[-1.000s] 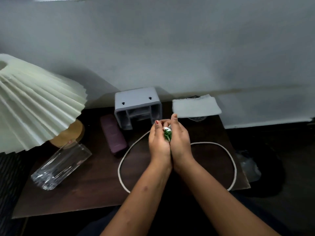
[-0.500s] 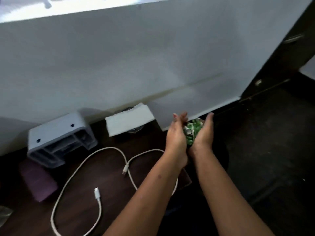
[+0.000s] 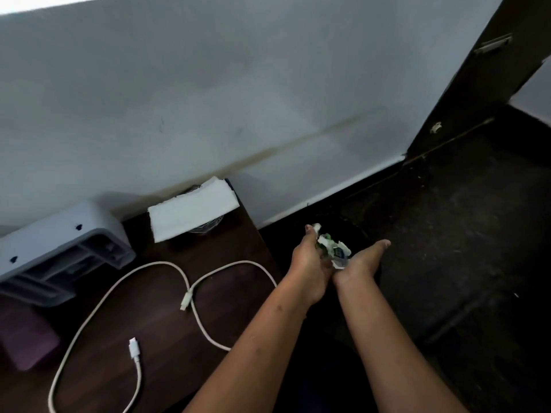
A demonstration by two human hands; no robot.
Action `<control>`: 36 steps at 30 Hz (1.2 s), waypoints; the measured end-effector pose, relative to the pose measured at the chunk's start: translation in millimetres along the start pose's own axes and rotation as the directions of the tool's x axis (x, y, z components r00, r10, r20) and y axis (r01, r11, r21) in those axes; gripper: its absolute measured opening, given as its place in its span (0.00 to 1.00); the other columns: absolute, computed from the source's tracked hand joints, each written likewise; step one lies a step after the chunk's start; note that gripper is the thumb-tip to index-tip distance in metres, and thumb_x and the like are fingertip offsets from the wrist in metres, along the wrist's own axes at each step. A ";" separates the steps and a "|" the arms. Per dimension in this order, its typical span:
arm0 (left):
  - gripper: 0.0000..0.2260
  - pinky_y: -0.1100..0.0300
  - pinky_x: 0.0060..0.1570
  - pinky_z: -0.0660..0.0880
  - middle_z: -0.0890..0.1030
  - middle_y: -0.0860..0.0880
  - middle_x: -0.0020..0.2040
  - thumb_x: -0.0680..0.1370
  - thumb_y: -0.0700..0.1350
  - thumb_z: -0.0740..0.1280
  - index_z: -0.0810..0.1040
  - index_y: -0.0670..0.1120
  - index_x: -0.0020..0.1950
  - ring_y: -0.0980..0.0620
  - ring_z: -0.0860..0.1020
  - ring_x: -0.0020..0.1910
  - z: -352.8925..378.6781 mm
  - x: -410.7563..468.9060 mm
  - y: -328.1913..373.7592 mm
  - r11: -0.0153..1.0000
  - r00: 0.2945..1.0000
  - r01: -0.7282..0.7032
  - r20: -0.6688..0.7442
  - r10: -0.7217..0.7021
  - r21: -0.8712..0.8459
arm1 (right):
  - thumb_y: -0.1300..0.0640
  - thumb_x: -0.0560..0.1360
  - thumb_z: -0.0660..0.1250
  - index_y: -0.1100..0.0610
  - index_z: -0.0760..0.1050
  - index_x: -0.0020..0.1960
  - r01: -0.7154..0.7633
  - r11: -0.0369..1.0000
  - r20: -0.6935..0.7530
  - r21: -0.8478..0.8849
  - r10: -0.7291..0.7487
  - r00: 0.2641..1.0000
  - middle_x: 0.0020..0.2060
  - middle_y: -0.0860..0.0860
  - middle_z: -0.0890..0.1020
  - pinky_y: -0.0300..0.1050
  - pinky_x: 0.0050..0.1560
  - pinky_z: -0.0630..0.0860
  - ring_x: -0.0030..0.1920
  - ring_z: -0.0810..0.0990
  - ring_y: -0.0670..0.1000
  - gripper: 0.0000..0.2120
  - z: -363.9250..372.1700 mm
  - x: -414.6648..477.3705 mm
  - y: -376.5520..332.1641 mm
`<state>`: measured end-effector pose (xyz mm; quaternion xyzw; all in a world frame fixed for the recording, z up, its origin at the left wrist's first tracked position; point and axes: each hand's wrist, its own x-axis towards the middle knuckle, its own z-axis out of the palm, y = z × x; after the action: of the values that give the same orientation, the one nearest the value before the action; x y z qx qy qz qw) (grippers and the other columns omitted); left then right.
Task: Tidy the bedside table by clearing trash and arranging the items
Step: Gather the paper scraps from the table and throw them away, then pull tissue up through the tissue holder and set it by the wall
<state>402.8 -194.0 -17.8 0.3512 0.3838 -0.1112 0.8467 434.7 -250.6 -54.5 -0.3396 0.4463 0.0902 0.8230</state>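
A wad of crumpled green and white wrappers [image 3: 333, 252] lies cupped between my two hands, past the right edge of the dark wooden bedside table [image 3: 244, 242]. My left hand [image 3: 308, 263] presses against the wad with its fingers curled around it. My right hand [image 3: 362, 259] supports it from the right, palm up and fingers stretched out. Both hands hover over a dark round bin [image 3: 368, 234] on the floor, which is hard to make out. A white charging cable [image 3: 190, 283] loops loosely across the tabletop.
A folded white tissue [image 3: 193, 211] rests on a glass object at the table's back corner. A grey plastic organiser [image 3: 59, 253] lies on its side at the left, with a purple case [image 3: 26, 341] in front of it. A dark door [image 3: 477, 84] stands at the right.
The view has swung right, off the lamp and glass. My hands carried the wrappers from above the table's middle to beyond its right edge and have spread apart.
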 end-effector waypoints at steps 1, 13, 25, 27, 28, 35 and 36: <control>0.16 0.54 0.44 0.73 0.75 0.45 0.44 0.80 0.56 0.54 0.73 0.45 0.50 0.45 0.76 0.43 -0.3 -2.5 1.4 1.000 1.000 0.003 -0.013 -0.003 -0.004 | 0.30 0.73 0.49 0.61 0.65 0.69 0.013 0.999 -0.033 -0.032 -0.014 0.999 0.62 0.63 0.74 0.60 0.63 0.72 0.58 0.76 0.64 0.40 -0.1 0.1 1.2; 0.24 0.50 0.71 0.59 0.62 0.45 0.75 0.82 0.53 0.49 0.62 0.40 0.72 0.45 0.65 0.71 -76.4 -68.5 44.1 0.947 0.958 -0.281 -0.095 0.269 -0.157 | 0.38 0.77 0.51 0.51 0.64 0.69 0.231 0.933 0.213 -0.277 -0.175 0.961 0.63 0.51 0.71 0.51 0.65 0.66 0.66 0.68 0.54 0.26 40.3 -74.2 70.9; 0.25 0.50 0.69 0.58 0.63 0.48 0.74 0.81 0.56 0.48 0.62 0.43 0.72 0.48 0.63 0.72 -275.2 -184.9 102.0 0.779 0.688 -0.627 -0.458 0.563 0.016 | 0.42 0.79 0.49 0.56 0.62 0.72 0.624 0.593 0.772 -0.509 -0.005 0.636 0.72 0.53 0.66 0.48 0.73 0.58 0.71 0.63 0.51 0.27 74.7 -182.7 180.6; 0.24 0.50 0.69 0.58 0.63 0.48 0.75 0.81 0.56 0.48 0.61 0.44 0.73 0.49 0.62 0.73 -286.7 -181.8 111.3 0.764 0.656 -0.644 -0.478 0.584 0.051 | 0.41 0.79 0.50 0.56 0.60 0.73 0.672 0.538 0.810 -0.509 0.035 0.586 0.72 0.52 0.65 0.39 0.68 0.55 0.72 0.61 0.49 0.28 79.3 -187.8 192.5; 0.24 0.50 0.69 0.58 0.63 0.49 0.74 0.81 0.56 0.49 0.62 0.45 0.73 0.50 0.62 0.72 -290.3 -178.6 114.1 0.767 0.649 -0.638 -0.483 0.587 0.075 | 0.41 0.79 0.50 0.56 0.59 0.73 0.687 0.509 0.819 -0.519 0.066 0.570 0.73 0.51 0.64 0.37 0.66 0.54 0.73 0.60 0.49 0.28 81.8 -188.8 200.2; 0.24 0.51 0.74 0.53 0.61 0.47 0.75 0.80 0.55 0.52 0.60 0.46 0.74 0.51 0.59 0.74 -308.5 -131.6 122.0 0.719 0.573 -0.604 -0.440 0.691 0.344 | 0.42 0.79 0.49 0.56 0.59 0.73 0.741 0.412 0.832 -0.530 0.084 0.549 0.73 0.51 0.63 0.41 0.69 0.54 0.73 0.59 0.49 0.28 109.9 -159.8 236.3; 0.24 0.52 0.75 0.51 0.59 0.46 0.76 0.80 0.55 0.51 0.58 0.46 0.74 0.50 0.56 0.75 -311.8 -125.8 128.1 0.701 0.558 -0.580 -0.426 0.713 0.415 | 0.42 0.79 0.49 0.55 0.59 0.73 0.741 0.417 0.834 -0.526 0.081 0.546 0.73 0.51 0.63 0.40 0.69 0.54 0.73 0.59 0.48 0.27 110.8 -153.1 239.0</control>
<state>197.5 101.2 -4.0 0.5779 0.4403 0.2739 0.6302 311.7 23.9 -5.9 -0.7145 -0.1404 0.2407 0.6417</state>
